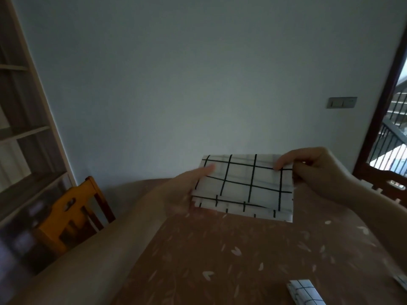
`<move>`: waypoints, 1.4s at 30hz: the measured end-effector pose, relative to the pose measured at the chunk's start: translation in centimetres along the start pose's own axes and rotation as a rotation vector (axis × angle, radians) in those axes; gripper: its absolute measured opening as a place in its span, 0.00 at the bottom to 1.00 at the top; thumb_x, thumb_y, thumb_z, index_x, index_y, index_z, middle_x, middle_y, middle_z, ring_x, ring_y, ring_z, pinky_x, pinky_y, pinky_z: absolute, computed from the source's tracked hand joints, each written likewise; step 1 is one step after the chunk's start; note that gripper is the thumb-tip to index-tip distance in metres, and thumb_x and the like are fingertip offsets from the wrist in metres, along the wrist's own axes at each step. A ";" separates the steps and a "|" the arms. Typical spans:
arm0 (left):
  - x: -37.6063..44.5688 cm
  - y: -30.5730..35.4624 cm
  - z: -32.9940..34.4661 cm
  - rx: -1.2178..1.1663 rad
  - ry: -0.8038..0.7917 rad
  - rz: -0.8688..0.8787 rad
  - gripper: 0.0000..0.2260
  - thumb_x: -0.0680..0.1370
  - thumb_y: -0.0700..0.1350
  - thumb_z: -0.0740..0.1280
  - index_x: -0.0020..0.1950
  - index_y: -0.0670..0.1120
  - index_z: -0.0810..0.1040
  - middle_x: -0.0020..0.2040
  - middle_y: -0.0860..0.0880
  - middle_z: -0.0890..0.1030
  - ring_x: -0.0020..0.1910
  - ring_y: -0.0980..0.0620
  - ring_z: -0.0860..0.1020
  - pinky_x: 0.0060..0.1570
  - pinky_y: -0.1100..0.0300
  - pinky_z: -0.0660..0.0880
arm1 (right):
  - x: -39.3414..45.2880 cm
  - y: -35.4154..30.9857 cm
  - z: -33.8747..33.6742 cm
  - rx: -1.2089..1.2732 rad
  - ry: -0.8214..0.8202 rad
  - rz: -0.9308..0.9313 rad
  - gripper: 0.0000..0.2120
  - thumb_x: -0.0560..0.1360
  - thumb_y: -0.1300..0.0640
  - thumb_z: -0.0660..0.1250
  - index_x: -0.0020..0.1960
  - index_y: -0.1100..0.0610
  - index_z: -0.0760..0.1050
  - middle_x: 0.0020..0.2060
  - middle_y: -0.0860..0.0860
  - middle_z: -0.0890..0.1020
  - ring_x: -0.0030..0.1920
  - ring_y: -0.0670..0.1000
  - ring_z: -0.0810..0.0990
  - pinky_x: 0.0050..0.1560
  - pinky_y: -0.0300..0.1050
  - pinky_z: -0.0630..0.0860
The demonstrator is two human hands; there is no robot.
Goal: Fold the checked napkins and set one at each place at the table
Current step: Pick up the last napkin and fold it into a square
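A white napkin with a black check point(244, 186), folded into a rectangle, is held up above the far part of the table point(220, 249). My left hand point(187, 190) grips its left edge, thumb on the front face. My right hand point(308, 170) pinches its upper right corner. Another checked napkin point(305, 292), folded small, lies on the brown patterned tablecloth near the bottom edge of the view. A sliver of a third checked piece point(402, 282) shows at the right edge.
An orange wooden chair point(72, 216) stands at the table's left side. A darker chair back point(387, 183) is at the far right by an open doorway with railings. Shelving point(24, 128) lines the left wall. A plain wall with a switch point(341, 102) is ahead.
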State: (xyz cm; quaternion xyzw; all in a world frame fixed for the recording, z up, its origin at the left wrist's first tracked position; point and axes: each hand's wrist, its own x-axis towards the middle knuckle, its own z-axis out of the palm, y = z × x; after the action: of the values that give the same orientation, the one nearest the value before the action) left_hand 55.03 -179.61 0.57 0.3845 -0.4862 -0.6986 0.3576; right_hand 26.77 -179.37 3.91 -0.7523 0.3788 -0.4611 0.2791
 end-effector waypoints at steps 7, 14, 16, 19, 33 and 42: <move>0.1 0.4 0.5 0.159 0.149 0.129 0.06 0.77 0.39 0.68 0.54 0.43 0.79 0.45 0.45 0.86 0.42 0.47 0.85 0.36 0.57 0.83 | -0.4 0.2 -1.3 -0.103 -0.177 -0.016 0.32 0.73 0.80 0.58 0.37 0.45 0.86 0.41 0.48 0.87 0.42 0.53 0.85 0.43 0.41 0.82; 0.2 0.7 0.9 0.536 0.043 0.167 0.07 0.77 0.42 0.70 0.54 0.50 0.81 0.53 0.45 0.85 0.53 0.41 0.83 0.55 0.41 0.79 | 0.4 -1.1 0.5 -0.120 -0.236 0.144 0.18 0.70 0.43 0.65 0.56 0.50 0.79 0.47 0.47 0.86 0.49 0.46 0.84 0.51 0.42 0.79; 0.1 0.8 1.7 0.570 -0.017 0.161 0.09 0.78 0.38 0.68 0.55 0.49 0.80 0.54 0.47 0.84 0.54 0.45 0.83 0.58 0.44 0.78 | 1.1 -1.6 2.2 -0.188 -0.232 0.156 0.18 0.68 0.35 0.62 0.40 0.48 0.80 0.30 0.43 0.80 0.32 0.43 0.78 0.40 0.43 0.74; -0.2 0.6 2.3 0.594 -0.062 0.153 0.13 0.78 0.37 0.68 0.61 0.47 0.78 0.59 0.45 0.82 0.58 0.44 0.81 0.60 0.46 0.78 | 1.5 -1.9 3.4 -0.249 -0.240 0.138 0.18 0.76 0.43 0.65 0.31 0.50 0.79 0.24 0.44 0.76 0.27 0.44 0.71 0.34 0.43 0.70; 0.0 0.9 1.5 0.804 0.318 0.537 0.21 0.79 0.58 0.64 0.33 0.45 0.74 0.26 0.49 0.66 0.26 0.51 0.64 0.29 0.59 0.61 | 0.2 -1.9 3.8 -0.369 -0.324 0.096 0.15 0.74 0.45 0.69 0.31 0.50 0.78 0.22 0.45 0.67 0.25 0.44 0.64 0.29 0.39 0.63; 0.2 0.2 -0.3 0.765 0.450 0.617 0.21 0.80 0.54 0.63 0.29 0.49 0.65 0.26 0.54 0.65 0.27 0.53 0.66 0.31 0.58 0.61 | -1.5 0.1 1.4 -0.032 -0.205 0.322 0.08 0.72 0.54 0.71 0.42 0.59 0.84 0.33 0.52 0.84 0.33 0.51 0.83 0.40 0.44 0.83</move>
State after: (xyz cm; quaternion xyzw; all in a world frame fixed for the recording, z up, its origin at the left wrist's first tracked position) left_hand 55.26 -179.92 0.60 0.4667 -0.7077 -0.2347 0.4757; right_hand 27.59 -178.07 2.45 -0.7293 0.4712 -0.3255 0.3742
